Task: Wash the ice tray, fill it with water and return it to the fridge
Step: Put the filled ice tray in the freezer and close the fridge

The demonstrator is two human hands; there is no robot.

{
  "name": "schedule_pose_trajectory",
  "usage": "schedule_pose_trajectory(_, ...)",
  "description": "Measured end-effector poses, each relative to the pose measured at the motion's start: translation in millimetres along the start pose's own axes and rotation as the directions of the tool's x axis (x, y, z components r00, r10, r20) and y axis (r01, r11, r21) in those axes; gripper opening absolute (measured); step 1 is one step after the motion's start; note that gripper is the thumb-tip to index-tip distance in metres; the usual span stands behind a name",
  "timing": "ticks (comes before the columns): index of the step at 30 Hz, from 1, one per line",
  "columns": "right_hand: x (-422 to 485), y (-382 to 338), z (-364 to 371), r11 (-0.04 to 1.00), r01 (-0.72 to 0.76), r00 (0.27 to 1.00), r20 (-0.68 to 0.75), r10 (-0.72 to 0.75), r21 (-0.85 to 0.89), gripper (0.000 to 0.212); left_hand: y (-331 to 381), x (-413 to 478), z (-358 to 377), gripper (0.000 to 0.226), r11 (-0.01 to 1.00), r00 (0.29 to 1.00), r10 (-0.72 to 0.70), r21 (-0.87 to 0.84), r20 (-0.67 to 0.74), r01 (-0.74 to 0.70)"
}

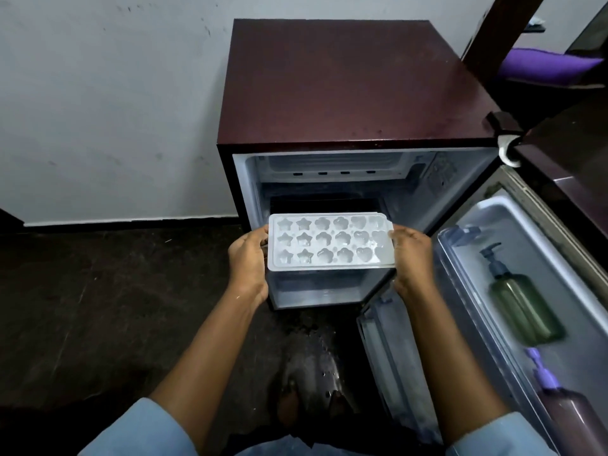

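A white ice tray point(330, 241) with star, flower and heart moulds is held level in front of the open small maroon fridge point(345, 93). My left hand point(247, 258) grips its left end and my right hand point(413, 255) grips its right end. The tray hovers just outside the fridge opening, over the lower compartment. I cannot tell whether the moulds hold water.
The fridge door point(513, 258) stands open to the right; its shelf holds a green pump bottle point(519, 304) and a purple pump bottle point(566, 406). A white wall lies to the left, a dark floor below, with a wet patch point(316, 366) near my feet.
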State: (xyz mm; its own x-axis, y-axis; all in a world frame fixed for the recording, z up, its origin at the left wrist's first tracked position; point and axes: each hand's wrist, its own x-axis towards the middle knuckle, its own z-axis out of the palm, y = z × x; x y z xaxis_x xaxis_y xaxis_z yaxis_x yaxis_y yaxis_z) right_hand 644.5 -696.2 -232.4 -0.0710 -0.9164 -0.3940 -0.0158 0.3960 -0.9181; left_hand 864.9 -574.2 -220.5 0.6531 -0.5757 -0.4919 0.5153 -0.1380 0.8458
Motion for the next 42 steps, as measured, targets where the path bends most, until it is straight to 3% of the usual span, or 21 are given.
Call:
schedule_pose_trajectory(7, 49, -16, 14, 0.998, 0.068, 0.996, 0.049, -0.069, 0.013, 0.022, -3, 44, 21, 0.016, 0.998, 0.999, 0.043, -0.047, 0.0, -0.043)
schedule_pose_trajectory(16, 133, -9, 34, 0.958, 0.267, 0.958, 0.074, -0.276, 0.109, 0.01, -18, 90, 64, 0.022, 0.945, 0.953, 0.298, -0.16, 0.05, -0.287)
schedule_pose_trajectory(23, 183, -18, 49, 0.924, 0.322, 0.933, 0.097, -0.347, 0.208, 0.013, -20, 128, 93, 0.02, 0.908, 0.915, 0.392, -0.205, 0.1, -0.366)
schedule_pose_trajectory(27, 201, -23, 61, 0.924, 0.342, 0.928, 0.094, -0.361, 0.173, 0.007, -15, 158, 103, 0.021, 0.916, 0.909, 0.386, -0.179, 0.155, -0.359)
schedule_pose_trajectory(30, 211, -26, 68, 0.938, 0.329, 0.939, 0.061, -0.337, 0.112, 0.01, -14, 169, 108, 0.051, 0.92, 0.915, 0.387, -0.122, 0.114, -0.373)
schedule_pose_trajectory(37, 228, -31, 75, 0.932, 0.362, 0.929, 0.071, -0.363, 0.02, 0.008, -13, 191, 120, 0.053, 0.909, 0.908, 0.415, 0.017, 0.059, -0.416)
schedule_pose_trajectory(42, 232, -32, 75, 0.917, 0.396, 0.915, 0.105, -0.39, -0.046, 0.023, -12, 197, 118, 0.056, 0.87, 0.877, 0.473, 0.116, 0.085, -0.48)
